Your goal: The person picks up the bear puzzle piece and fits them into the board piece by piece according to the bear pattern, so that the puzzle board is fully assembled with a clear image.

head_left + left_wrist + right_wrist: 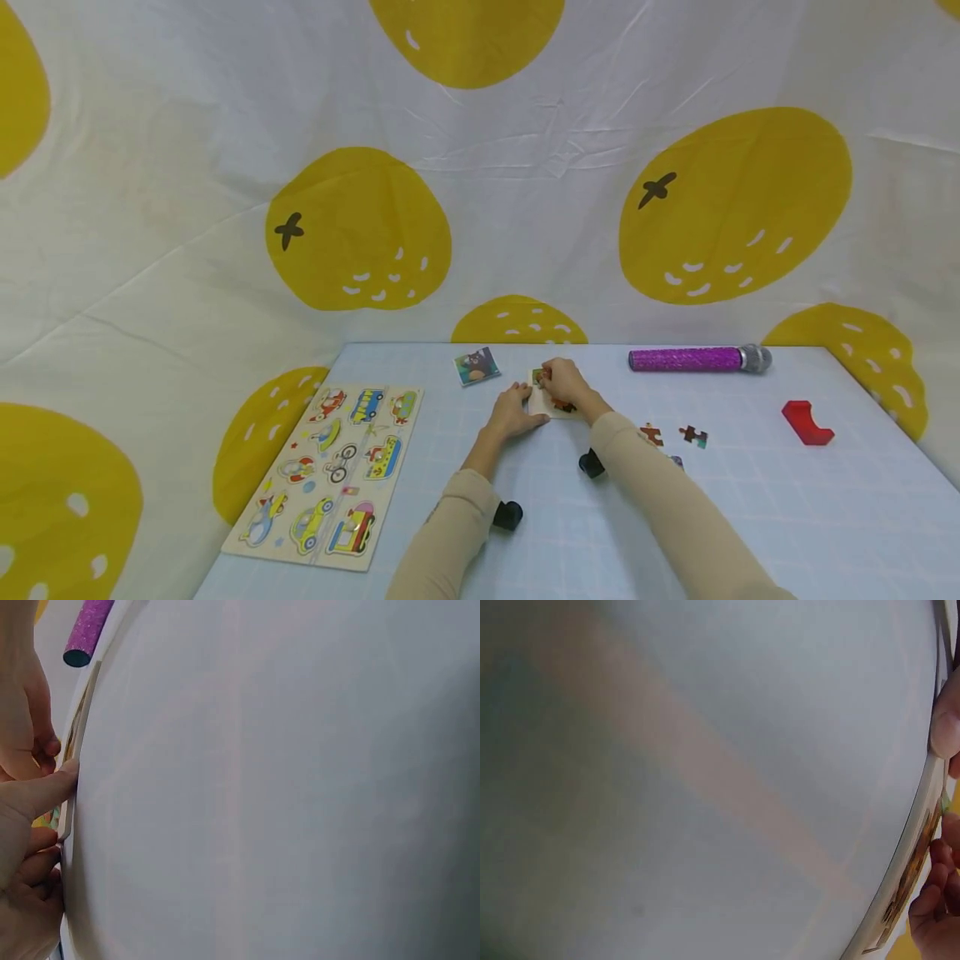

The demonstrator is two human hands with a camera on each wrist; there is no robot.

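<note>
A small wooden puzzle tray (540,405) lies flat near the far middle of the table, with brown pieces (562,406) in its right part. My left hand (513,412) grips the tray at its left and near edges; in the left wrist view the thumb (56,787) lies against the rim. Over the tray's far part, my right hand (567,383) pinches a puzzle piece (538,377) with greenish colouring, mostly hidden by the fingers. Two loose jigsaw pieces, a brown one (652,434) and a brown-and-green one (693,436), lie right of the tray.
A picture card (477,367) lies at the back, left of the tray. A large wooden vehicle puzzle board (360,492) covers the left side. To the right are a purple glittery microphone (686,359) and a red curved block (807,423). A patterned sheet (525,208) hangs behind.
</note>
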